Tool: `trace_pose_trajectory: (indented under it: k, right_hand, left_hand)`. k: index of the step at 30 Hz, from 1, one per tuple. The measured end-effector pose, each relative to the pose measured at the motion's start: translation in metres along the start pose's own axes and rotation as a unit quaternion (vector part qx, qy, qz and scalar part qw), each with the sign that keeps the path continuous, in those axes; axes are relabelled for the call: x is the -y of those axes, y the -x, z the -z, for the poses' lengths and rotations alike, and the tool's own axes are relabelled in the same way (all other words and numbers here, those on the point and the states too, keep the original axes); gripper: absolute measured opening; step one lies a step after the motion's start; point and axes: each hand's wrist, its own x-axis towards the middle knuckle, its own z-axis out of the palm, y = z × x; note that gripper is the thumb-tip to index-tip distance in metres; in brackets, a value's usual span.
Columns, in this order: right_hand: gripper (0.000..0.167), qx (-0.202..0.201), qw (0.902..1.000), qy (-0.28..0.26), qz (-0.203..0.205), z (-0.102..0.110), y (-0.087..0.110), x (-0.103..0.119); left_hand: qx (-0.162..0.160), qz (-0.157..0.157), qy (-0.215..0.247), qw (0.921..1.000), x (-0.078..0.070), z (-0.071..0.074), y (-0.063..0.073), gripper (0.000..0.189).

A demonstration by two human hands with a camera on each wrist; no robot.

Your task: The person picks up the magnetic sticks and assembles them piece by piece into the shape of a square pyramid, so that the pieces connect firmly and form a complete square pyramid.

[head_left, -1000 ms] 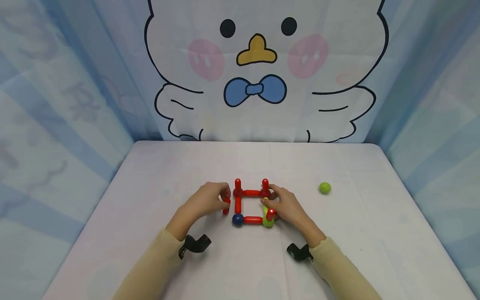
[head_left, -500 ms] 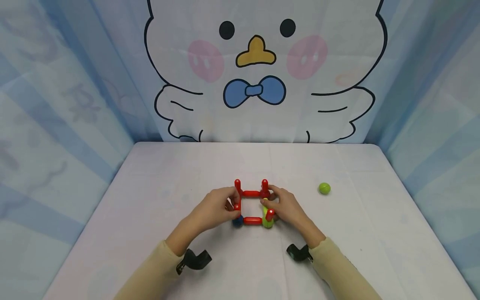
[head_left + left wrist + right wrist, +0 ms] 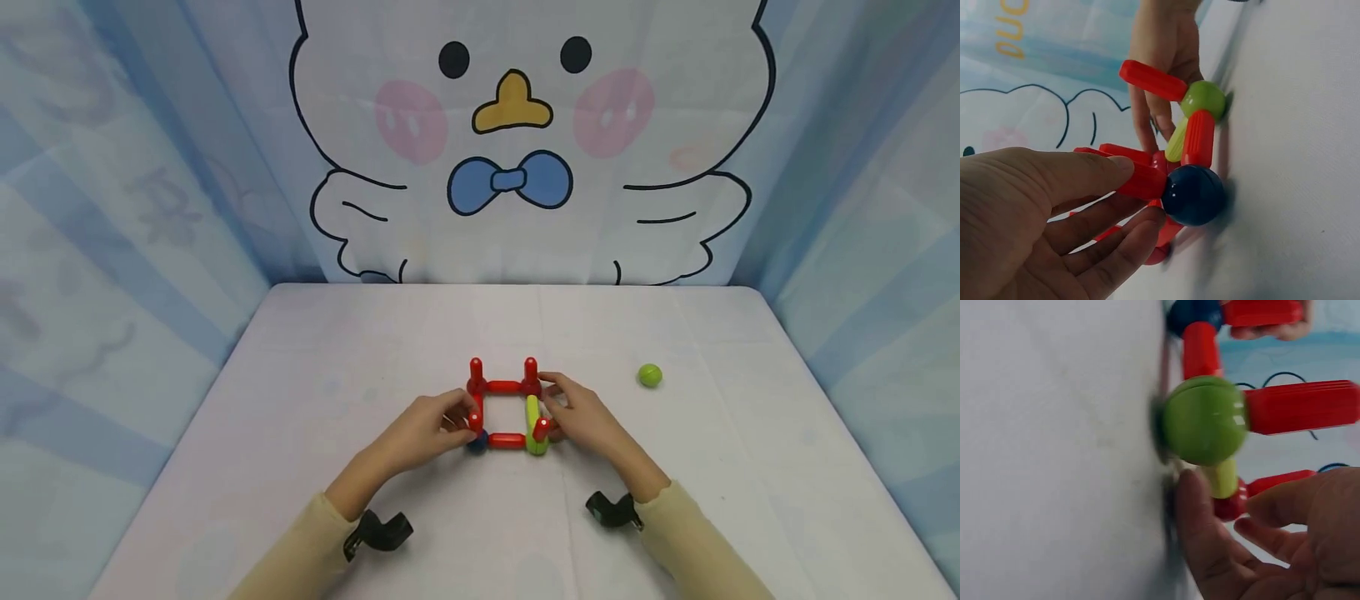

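A square frame of magnetic rods and balls lies on the table between the hands. My left hand pinches a red rod that stands on the blue ball at the near-left corner. My right hand is beside the right side, its thumb and fingers parted around the yellow-green rod and gripping nothing visible. At the near-right corner, a green ball carries another upright red rod. Red balls and upright red rods form both far corners. A red rod joins the two near corners.
A loose green ball lies to the right on the white tabletop. A cartoon-printed curtain hangs behind the table, and blue cloth flanks both sides. Each wrist wears a small black camera.
My left hand has brought a red rod from left of the frame onto the blue ball, where it stands upright. My right thumb has let go of the yellow-green rod, and that hand has shifted slightly right.
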Motion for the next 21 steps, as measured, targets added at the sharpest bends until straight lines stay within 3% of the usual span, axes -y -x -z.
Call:
trace_pose_trajectory:
  k: [3,9,15,21]
  right_hand:
    - [0.053,0.011,0.9998,-0.016,-0.005,0.006,0.013,-0.002]
    - [0.035,0.013,0.9991,-0.014,0.039,0.007,0.031,-0.007]
    - [0.03,0.016,0.9983,-0.033,0.044,0.003,0.038,-0.001]
    - [0.018,-0.017,0.9992,-0.018,0.033,-0.004,0.034,0.007]
  left_hand:
    - [0.005,-0.009,0.013,0.9999,0.004,0.0,0.001,0.022]
    - [0.011,-0.012,0.032,0.9993,0.004,0.001,0.0,0.02]
    - [0.011,-0.003,0.038,0.9992,0.005,-0.002,-0.002,0.021]
    - [-0.003,0.006,0.031,0.9995,0.005,-0.007,-0.009,0.023]
